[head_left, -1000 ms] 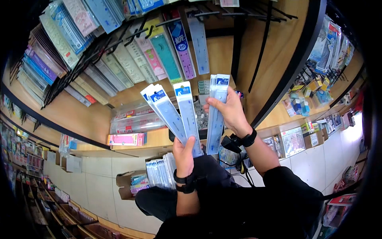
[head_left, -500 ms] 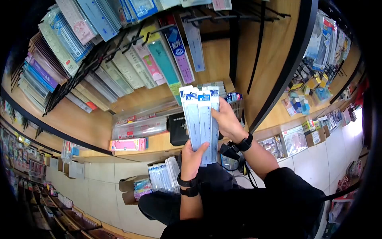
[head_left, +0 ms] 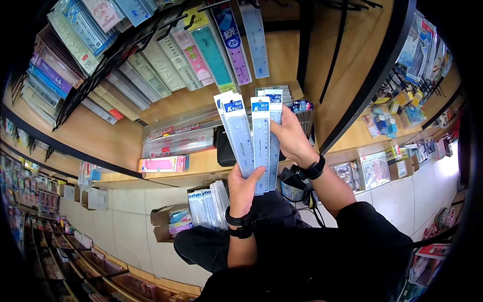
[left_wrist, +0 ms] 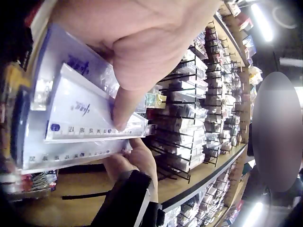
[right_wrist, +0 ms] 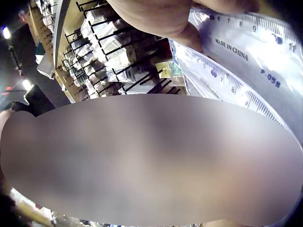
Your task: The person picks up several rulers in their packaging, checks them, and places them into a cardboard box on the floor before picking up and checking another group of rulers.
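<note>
Packaged clear-blue rulers (head_left: pixel 239 138) in both hands, fanned and overlapping, blue header cards uppermost, in front of the wooden shelf (head_left: pixel 198 176). Left grip (head_left: pixel 242 190) clamped on the lower part of the fan; thumb laid across the face of the front rulers, whose top ends spread up and away from it. Right grip (head_left: pixel 294 142) closed on the right side, higher up, nearer the header cards; thumb over the edge of the rearward rulers. Front middle ruler lies between the two grips. Left wrist view: left thumb pressing on a ruler face, numbered scale alongside, other hand near the far end. Right wrist view: "MADE IN CHINA" legible on one ruler; much of this view blurred.

Nearby: black case (head_left: pixel 224 147) on the shelf, just left of the fan. Teal ruler (head_left: pixel 211 56) and purple ruler (head_left: pixel 238 59) hang above. Packed rulers (head_left: pixel 205 207) upright below, beside an open carton (head_left: pixel 162 232) on the floor.
</note>
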